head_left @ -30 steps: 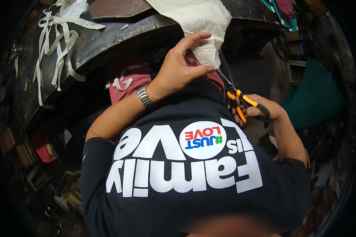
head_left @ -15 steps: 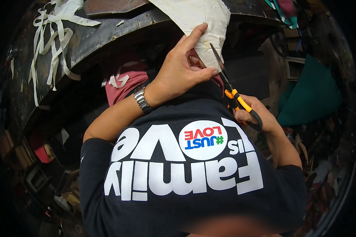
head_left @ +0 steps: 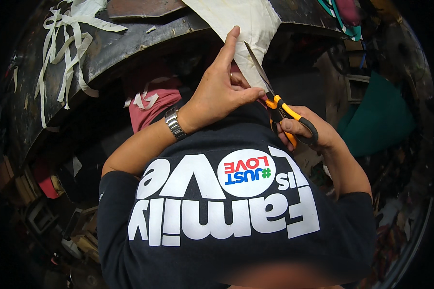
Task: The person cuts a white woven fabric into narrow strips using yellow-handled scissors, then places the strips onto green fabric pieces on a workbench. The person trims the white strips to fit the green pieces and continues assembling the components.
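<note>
My left hand [head_left: 217, 94] is pinching the lower edge of the cloth [head_left: 243, 29], thumb and fingers closed on it, index finger lying up along the fabric. My right hand [head_left: 313, 132] is gripping the scissors [head_left: 277, 103], fingers closed through the orange-and-black handles; the blades are pointing up and away from my right fingers, running against the cloth just right of my left thumb. Cloth strips [head_left: 65, 45] are lying on the dark bench [head_left: 130, 43], well left of my left fingers. A watch [head_left: 174, 124] is sitting on my left wrist
</note>
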`<act>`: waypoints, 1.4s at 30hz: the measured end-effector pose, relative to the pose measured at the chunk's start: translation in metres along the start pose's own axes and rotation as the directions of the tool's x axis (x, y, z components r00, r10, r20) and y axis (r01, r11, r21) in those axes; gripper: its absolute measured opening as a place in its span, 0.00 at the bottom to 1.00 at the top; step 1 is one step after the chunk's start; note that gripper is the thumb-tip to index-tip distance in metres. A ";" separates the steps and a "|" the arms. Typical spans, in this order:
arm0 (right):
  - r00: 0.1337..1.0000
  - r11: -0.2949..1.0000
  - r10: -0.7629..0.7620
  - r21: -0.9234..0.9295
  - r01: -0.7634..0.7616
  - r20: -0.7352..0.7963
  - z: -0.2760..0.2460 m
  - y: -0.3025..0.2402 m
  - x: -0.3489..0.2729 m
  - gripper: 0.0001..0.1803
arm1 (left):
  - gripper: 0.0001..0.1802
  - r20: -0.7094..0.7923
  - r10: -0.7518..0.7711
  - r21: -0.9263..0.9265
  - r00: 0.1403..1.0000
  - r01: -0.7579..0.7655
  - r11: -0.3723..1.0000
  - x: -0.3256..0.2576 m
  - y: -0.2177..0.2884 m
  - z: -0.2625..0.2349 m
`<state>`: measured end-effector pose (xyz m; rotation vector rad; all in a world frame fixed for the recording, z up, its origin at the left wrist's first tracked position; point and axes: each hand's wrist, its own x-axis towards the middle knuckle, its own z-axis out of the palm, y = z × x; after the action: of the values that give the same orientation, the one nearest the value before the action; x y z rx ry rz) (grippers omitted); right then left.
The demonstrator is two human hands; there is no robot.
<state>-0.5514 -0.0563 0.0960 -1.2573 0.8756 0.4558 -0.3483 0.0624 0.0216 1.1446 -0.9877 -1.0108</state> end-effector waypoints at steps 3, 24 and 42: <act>1.000 1.000 0.005 -0.008 -0.005 -0.009 0.003 -0.002 0.003 0.25 | 0.62 -0.007 -0.013 -0.004 1.000 0.013 1.000 0.000 -0.001 -0.001; 0.999 0.996 0.033 0.087 -0.035 0.029 0.001 -0.022 0.021 0.26 | 0.53 -0.155 0.043 -0.118 0.987 -0.062 0.991 0.016 -0.015 -0.026; 0.999 0.993 -0.004 0.118 -0.002 0.049 0.001 -0.029 0.033 0.23 | 0.36 -0.178 -0.072 -0.106 0.981 0.053 0.993 0.033 -0.007 -0.057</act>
<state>-0.5100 -0.0685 0.0888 -1.1335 0.8485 0.4260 -0.2864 0.0426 0.0098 1.1675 -0.7512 -0.9762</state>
